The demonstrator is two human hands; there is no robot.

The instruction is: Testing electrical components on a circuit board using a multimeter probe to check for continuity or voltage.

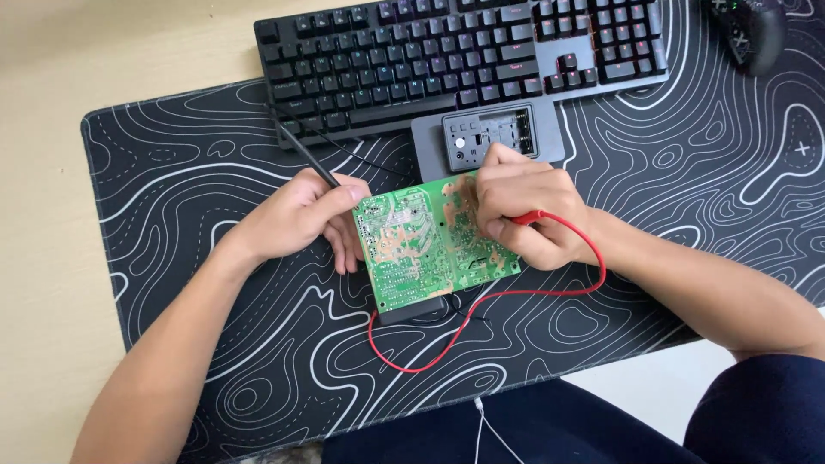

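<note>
A green circuit board (421, 245) lies solder side up on a black desk mat with white wavy lines (215, 172). My left hand (305, 219) grips a black test probe (305, 155) at the board's left edge. Over the board's right half, my right hand (520, 210) holds a red test probe (526, 218), tip down on the board. The probe's red lead (455, 331) loops across the mat below the board. A grey multimeter (490, 137) lies just behind the board.
A black keyboard (455, 51) spans the back of the mat. A black mouse (748, 30) sits at the far right corner. A thin white cable (481, 430) runs over my dark trousers at the bottom. Beige table shows at left.
</note>
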